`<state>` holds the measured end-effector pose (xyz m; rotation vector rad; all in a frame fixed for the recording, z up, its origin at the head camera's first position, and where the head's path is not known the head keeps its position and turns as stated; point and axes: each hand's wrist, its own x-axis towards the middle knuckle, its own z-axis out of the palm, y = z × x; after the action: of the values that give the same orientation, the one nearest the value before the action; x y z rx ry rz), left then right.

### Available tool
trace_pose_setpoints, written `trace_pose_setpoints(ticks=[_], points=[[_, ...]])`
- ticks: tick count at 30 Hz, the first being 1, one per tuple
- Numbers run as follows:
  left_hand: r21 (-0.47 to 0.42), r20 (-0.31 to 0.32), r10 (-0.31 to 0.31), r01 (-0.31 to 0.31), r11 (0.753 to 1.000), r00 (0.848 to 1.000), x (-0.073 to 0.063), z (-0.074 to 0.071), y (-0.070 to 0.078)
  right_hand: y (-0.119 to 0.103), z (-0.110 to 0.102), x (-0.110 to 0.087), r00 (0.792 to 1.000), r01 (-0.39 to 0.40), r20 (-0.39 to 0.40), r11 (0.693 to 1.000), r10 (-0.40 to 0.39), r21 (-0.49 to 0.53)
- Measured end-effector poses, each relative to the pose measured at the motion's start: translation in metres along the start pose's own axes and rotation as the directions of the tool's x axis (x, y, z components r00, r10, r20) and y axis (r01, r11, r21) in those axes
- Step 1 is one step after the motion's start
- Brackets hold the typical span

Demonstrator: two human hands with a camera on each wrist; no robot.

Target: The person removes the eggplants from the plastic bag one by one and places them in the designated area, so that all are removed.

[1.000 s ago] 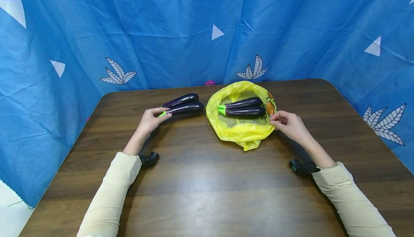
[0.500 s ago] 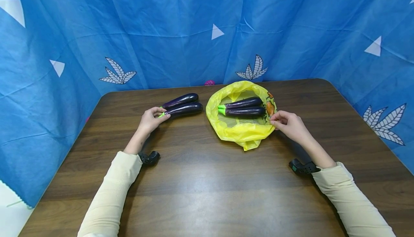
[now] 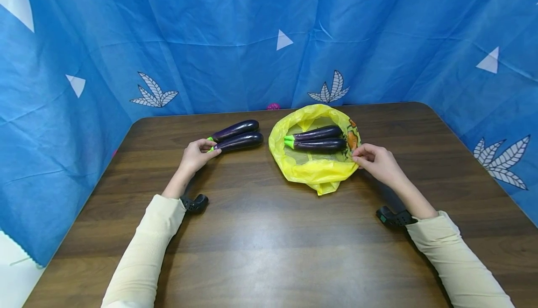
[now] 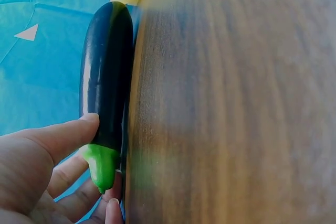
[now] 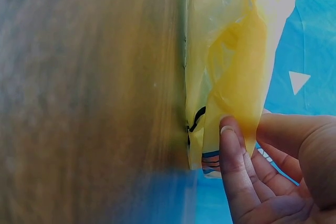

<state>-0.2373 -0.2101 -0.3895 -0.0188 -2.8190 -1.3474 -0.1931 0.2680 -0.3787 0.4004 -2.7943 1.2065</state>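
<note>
Right hand pinches the right rim of a gaping yellow bag near the far edge of the bench. Two eggplants lie inside. Left of the bag, the left hand grips the nearer loose eggplant by its stem end.

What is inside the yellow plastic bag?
Inside the yellow plastic bag, a dark purple eggplant and a second eggplant lie side by side, green ends left in the head view. Whatever is beneath them is covered and cannot be seen.
</note>
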Motion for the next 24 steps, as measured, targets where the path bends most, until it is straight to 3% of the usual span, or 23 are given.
trace_pose_setpoints(ticks=[24], points=[[-0.026, -0.003, 0.001, -0.001, 1.000, 1.000, -0.0013, -0.0007, 0.0007, 0.0004, -0.0002, 0.0001, 1.000, 0.013, 0.003, 1.000, -0.013, 0.007]])
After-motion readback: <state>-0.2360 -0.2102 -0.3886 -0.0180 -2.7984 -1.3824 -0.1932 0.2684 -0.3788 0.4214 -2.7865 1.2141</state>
